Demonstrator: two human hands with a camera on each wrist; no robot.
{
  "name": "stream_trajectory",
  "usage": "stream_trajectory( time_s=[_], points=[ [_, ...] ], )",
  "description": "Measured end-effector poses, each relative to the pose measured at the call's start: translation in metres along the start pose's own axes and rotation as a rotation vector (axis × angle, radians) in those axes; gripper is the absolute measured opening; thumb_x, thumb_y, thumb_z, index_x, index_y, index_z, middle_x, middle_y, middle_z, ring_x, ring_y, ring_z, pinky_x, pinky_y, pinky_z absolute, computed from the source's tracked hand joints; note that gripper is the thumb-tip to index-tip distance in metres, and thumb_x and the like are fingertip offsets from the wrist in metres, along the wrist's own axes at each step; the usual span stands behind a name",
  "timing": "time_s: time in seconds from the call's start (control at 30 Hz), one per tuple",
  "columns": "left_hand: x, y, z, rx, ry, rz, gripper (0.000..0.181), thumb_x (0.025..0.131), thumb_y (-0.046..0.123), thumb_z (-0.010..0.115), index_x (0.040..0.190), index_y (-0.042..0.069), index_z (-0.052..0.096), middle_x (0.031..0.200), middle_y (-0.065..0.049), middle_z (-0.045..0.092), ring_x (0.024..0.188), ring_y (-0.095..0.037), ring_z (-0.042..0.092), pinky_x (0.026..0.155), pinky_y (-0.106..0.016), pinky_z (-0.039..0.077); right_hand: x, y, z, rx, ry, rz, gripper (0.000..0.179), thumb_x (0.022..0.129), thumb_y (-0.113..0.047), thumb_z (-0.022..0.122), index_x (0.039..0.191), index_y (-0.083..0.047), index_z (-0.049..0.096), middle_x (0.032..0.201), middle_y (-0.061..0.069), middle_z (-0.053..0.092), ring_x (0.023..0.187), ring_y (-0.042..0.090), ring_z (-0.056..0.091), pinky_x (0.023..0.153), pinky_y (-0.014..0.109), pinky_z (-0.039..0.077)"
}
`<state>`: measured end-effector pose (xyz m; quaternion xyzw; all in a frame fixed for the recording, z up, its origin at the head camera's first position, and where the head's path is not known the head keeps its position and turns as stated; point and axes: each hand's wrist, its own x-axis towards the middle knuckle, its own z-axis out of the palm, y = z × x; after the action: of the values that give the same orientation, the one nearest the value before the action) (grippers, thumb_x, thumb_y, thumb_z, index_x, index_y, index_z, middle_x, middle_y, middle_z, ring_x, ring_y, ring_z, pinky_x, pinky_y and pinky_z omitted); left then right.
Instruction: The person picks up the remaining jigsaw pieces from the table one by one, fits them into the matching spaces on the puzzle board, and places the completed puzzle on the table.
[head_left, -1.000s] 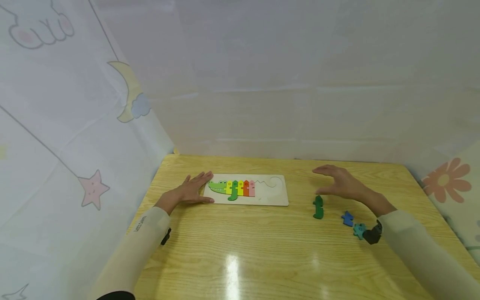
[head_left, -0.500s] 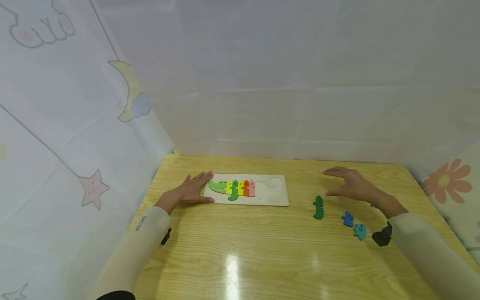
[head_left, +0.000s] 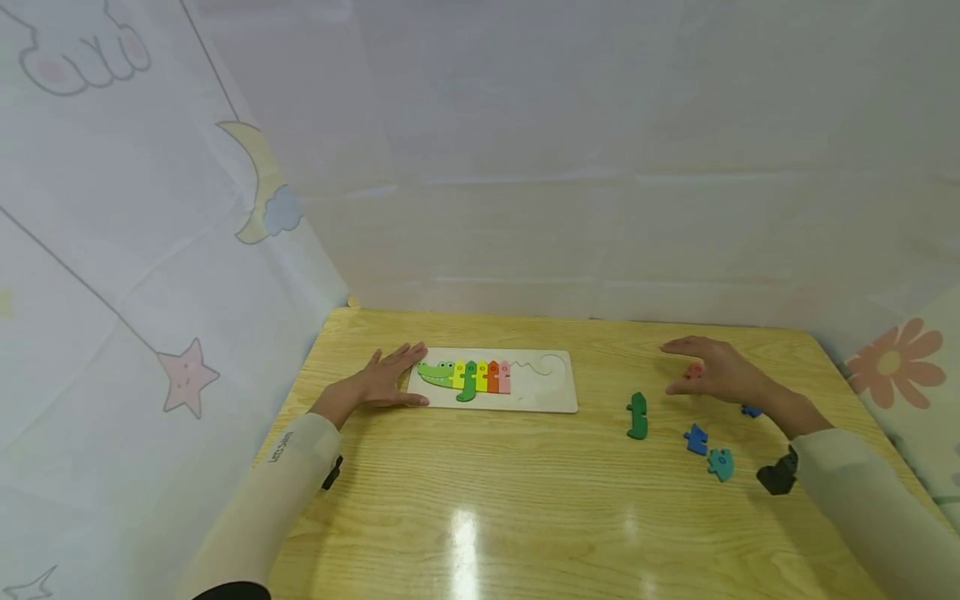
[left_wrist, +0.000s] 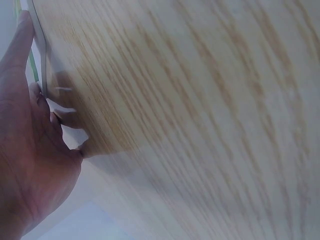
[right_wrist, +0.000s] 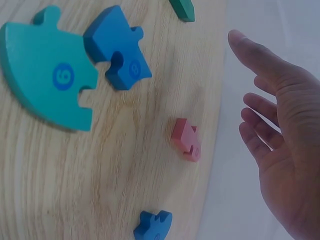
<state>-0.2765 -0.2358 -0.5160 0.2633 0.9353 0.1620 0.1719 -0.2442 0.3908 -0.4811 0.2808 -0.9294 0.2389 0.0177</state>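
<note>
My left hand point(head_left: 381, 382) rests with spread fingers on the left end of a pale wooden puzzle board point(head_left: 543, 392). Set in the board is part of a crocodile puzzle: a green head point(head_left: 435, 374) and several coloured body pieces point(head_left: 482, 377), with a curly tail outline to their right. My right hand point(head_left: 723, 373) hovers above the table with thumb and fingers apart, holding nothing. A pinkish-red puzzle piece point(right_wrist: 186, 139) lies under it, clear of the fingers in the right wrist view. The left wrist view shows the left fingers at the board's edge.
Right of the board lie a dark green puzzle piece point(head_left: 637, 416), a blue piece point(head_left: 696, 439) and a teal piece point(head_left: 721, 464). Another blue piece point(right_wrist: 153, 226) lies beyond the right wrist. Pale printed sheets point(head_left: 495, 242) enclose the wooden table point(head_left: 525, 492).
My right hand has moved to the right, away from the dark green piece. The pinkish-red piece and the farther blue piece have come into sight. My left hand stays put.
</note>
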Motion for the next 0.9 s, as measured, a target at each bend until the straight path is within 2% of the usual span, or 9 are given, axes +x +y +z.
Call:
stream_trajectory(
  time_s=[0.4, 0.67, 0.9],
  points=[
    [0.001, -0.002, 0.001, 0.003, -0.001, -0.003, 0.109, 0.094, 0.067, 0.07, 0.172, 0.013, 0.015, 0.179, -0.01, 0.01, 0.164, -0.036, 0.008, 0.125, -0.072, -0.001, -0.007, 0.014, -0.003, 0.009, -0.028, 0.066, 0.078, 0.082, -0.031, 0.094, 0.143, 0.006, 0.062, 0.144, 0.03, 0.06, 0.129, 0.055, 0.056, 0.095, 0.071, 0.051],
    [0.001, -0.001, 0.0, 0.006, -0.006, -0.007, 0.108, 0.095, 0.063, 0.071, 0.172, 0.014, 0.014, 0.179, -0.009, 0.009, 0.165, -0.035, 0.007, 0.126, -0.071, -0.002, -0.012, 0.024, -0.004, -0.025, -0.025, 0.059, 0.079, 0.079, -0.03, 0.096, 0.141, 0.006, 0.064, 0.141, 0.031, 0.061, 0.126, 0.055, 0.058, 0.093, 0.07, 0.053],
    [0.001, -0.002, 0.001, 0.008, -0.009, -0.008, 0.108, 0.095, 0.063, 0.071, 0.172, 0.014, 0.014, 0.179, -0.01, 0.009, 0.164, -0.036, 0.007, 0.125, -0.072, -0.001, -0.017, 0.029, -0.006, -0.001, -0.059, 0.151, 0.081, 0.082, -0.034, 0.093, 0.146, 0.003, 0.06, 0.147, 0.034, 0.056, 0.13, 0.058, 0.054, 0.095, 0.073, 0.05]
  ],
)
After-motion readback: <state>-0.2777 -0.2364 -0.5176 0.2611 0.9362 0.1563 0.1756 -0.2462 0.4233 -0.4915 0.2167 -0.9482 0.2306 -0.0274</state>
